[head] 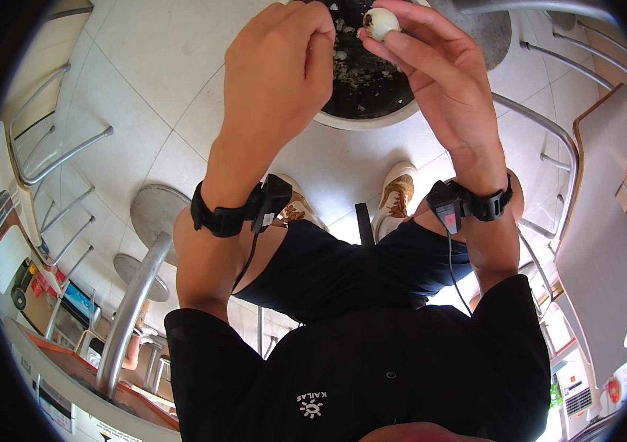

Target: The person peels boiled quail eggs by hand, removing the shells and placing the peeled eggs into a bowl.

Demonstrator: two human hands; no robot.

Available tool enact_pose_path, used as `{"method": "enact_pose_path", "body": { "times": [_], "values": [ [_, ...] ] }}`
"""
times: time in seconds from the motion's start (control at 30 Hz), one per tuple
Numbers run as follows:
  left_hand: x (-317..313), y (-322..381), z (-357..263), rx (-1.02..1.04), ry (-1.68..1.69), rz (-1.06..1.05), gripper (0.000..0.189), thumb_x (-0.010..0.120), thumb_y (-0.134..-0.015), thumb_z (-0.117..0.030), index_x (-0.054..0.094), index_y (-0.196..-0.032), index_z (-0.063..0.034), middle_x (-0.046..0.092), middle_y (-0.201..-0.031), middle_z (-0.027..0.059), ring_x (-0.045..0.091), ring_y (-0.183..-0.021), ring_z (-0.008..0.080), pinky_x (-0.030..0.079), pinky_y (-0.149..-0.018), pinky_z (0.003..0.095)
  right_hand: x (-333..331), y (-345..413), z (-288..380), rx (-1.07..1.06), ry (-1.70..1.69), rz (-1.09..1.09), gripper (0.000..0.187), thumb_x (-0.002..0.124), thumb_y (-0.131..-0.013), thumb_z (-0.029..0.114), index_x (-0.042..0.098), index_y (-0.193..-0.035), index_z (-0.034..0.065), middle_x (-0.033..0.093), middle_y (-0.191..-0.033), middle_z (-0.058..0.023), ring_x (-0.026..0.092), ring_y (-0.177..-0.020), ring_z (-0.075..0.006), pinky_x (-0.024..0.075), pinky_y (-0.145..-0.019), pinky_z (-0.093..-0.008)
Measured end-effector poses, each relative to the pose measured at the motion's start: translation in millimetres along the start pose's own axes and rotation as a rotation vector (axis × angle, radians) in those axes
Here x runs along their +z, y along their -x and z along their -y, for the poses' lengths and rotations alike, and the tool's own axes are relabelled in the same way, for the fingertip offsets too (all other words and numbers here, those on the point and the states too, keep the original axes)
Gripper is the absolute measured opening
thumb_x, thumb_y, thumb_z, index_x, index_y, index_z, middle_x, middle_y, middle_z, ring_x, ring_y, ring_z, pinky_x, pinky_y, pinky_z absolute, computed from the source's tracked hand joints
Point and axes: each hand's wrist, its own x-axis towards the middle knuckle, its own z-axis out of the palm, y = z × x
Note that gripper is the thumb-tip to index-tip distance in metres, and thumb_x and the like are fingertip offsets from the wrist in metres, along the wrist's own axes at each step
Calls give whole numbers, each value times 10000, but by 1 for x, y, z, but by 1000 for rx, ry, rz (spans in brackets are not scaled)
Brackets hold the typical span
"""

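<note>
My right hand holds a small egg, likely a quail egg, between thumb and fingers near the top edge. The egg is mostly white and peeled, with a dark speckled patch of shell on its left side. My left hand is curled, its back towards me, just left of the egg and apart from it. Its fingertips are hidden, so I cannot see whether it holds anything. Below both hands stands a round bin with a dark liner, strewn with shell fragments.
Metal chair legs and a pale chair panel stand on the right. More chair frames and round metal bases are on the left. My shoes rest on the tiled floor. Black wrist devices trail cables.
</note>
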Motion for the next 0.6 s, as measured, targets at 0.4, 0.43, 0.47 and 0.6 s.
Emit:
{"method": "enact_pose_path", "body": {
  "times": [0.4,0.43,0.47,0.6],
  "values": [
    [14,1,-7,-5,328,-135,96,555,-1012,-69,647,-1029,-49,691,-835,67,644,-715,152,493,-653,276,8,5,-2,-81,284,-111,290,761,-854,-57,666,-1126,-27,715,-1061,-113,703,-1010,-160,581,-907,-280],
    [14,1,-9,-4,328,-135,96,555,-1012,-69,647,-1029,-49,691,-835,67,644,-715,152,493,-653,276,8,6,-2,-103,292,-89,294,764,-850,-63,665,-1124,-25,714,-1054,-111,704,-999,-157,585,-891,-273],
    [13,1,-13,-50,265,-129,97,558,-1012,-68,644,-1052,-49,689,-826,72,640,-720,140,489,-655,267,8,6,-2,-125,300,-67,299,767,-846,-70,663,-1122,-23,712,-1047,-108,705,-988,-154,589,-876,-265],
    [15,-5,-28,-76,297,-210,124,561,-1024,-119,648,-1035,-31,672,-785,77,611,-696,133,473,-648,258,8,6,-3,-145,272,-75,302,772,-845,-60,669,-1125,-14,716,-1039,-97,705,-975,-145,587,-868,-262]
  ]
}}
